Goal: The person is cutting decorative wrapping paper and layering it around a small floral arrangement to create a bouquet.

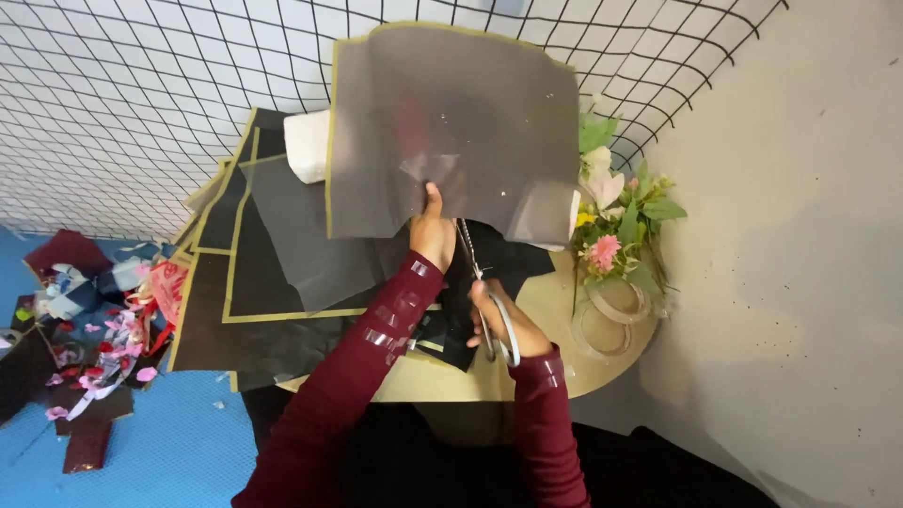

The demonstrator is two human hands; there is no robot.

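My left hand (433,229) pinches the lower edge of a translucent grey wrapping sheet (451,122) with a gold border and holds it upright over the table. My right hand (499,320) grips a pair of scissors (480,282) by the pale handles. The blades point up toward the sheet's bottom edge, just right of my left thumb. Both sleeves are dark red, with strips of clear tape stuck on the left one.
More black and grey gold-edged sheets (254,273) lie stacked on the round tan table (564,367). A white foam block (308,146), a flower bunch (616,221) and tape rolls (611,315) sit nearby. Scraps and ribbon (89,329) litter the blue floor. A wire grid (122,94) backs the table.
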